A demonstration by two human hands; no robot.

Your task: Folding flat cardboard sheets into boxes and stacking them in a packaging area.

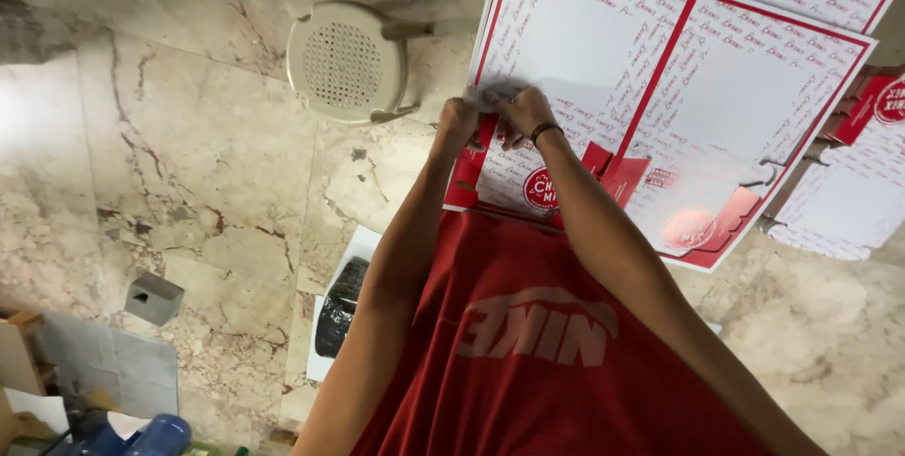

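Flat red-and-white printed cardboard sheets (660, 69) lie stacked in front of me, unfolded box blanks with red borders. Both my hands meet at the near left corner of the top sheet. My left hand (457, 124) pinches a red flap at the sheet's edge. My right hand (523, 112), with a dark band on the wrist, grips the same corner beside it. The spot between the fingers is blurred, so the exact grip is unclear. My red shirt fills the lower middle of the view.
A round beige plastic stool (347, 60) stands on the marble floor (189, 154) left of the sheets. More printed blanks (848, 201) lie at the right. A small grey block (153, 298), a black bag on white paper (339, 305) and clutter (85, 418) sit lower left.
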